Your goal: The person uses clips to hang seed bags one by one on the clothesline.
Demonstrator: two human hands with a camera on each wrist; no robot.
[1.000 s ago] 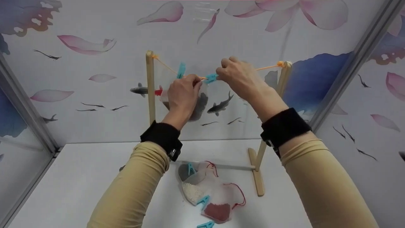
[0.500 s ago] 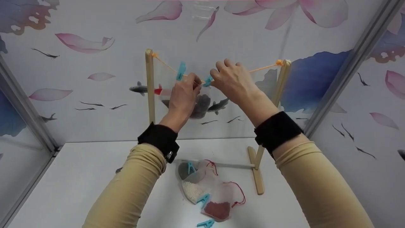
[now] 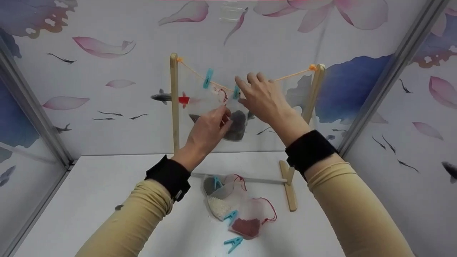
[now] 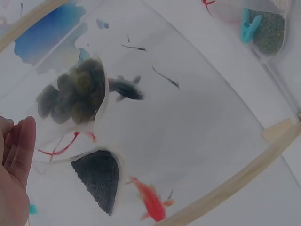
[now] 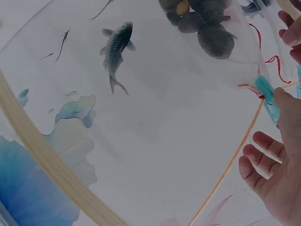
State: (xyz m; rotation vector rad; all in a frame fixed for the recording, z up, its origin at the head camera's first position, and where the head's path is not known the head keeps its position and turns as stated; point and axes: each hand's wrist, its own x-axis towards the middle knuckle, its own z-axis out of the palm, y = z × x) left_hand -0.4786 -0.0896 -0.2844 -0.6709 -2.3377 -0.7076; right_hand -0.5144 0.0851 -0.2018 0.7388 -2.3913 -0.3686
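Observation:
An orange cord [image 3: 294, 75] is tied between two wooden posts. A blue clothespin [image 3: 236, 92] fastens a sheer drawstring bag of dark stones [image 3: 236, 125] to it. My right hand [image 3: 264, 94] is at that clothespin with spread fingers; in the right wrist view the thumb touches or overlaps its edge. Lower down, my left hand [image 3: 209, 130] is in front of the hanging bags, its fingers loose and nothing seen in them. To the left, another blue clothespin [image 3: 207, 78] stands on the cord above a second sheer bag with dark contents [image 4: 99, 181], partly hidden by the left hand.
On the white table [image 3: 117, 178] lie sheer bags with white grains [image 3: 219, 206], reddish grains [image 3: 246, 227] and dark green grains [image 4: 268, 35]. Loose blue clothespins [image 3: 234, 244] lie on and beside them. Wooden posts [image 3: 174, 107] flank the cord; a patterned wall stands behind.
My left hand has let go near the cord and dropped lower, uncovering the red drawstring. The right hand moved slightly left and its fingers spread; the right clothespin now stands upright on the cord.

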